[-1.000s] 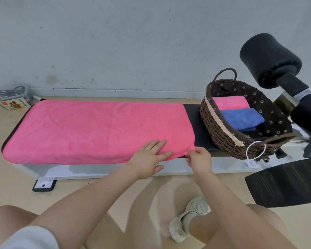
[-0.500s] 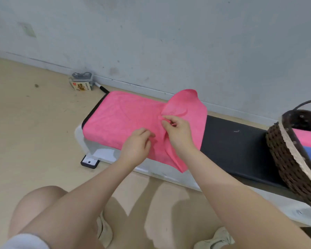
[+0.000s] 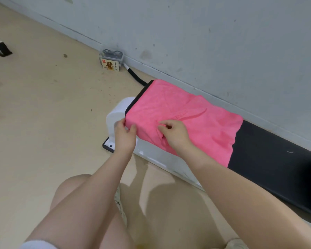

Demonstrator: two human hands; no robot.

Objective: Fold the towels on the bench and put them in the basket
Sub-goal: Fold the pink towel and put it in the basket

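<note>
A bright pink towel [image 3: 183,121], doubled over and rumpled with creases, covers the left end of the black padded table [image 3: 276,159]. The left hand [image 3: 125,136] pinches the towel's near left corner with its fingers. The right hand [image 3: 174,133] pinches a fold by the near edge between thumb and fingers.

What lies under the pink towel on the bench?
The black bench pad runs under the pink towel, showing at its left edge and right. Anything else beneath is covered.
</note>
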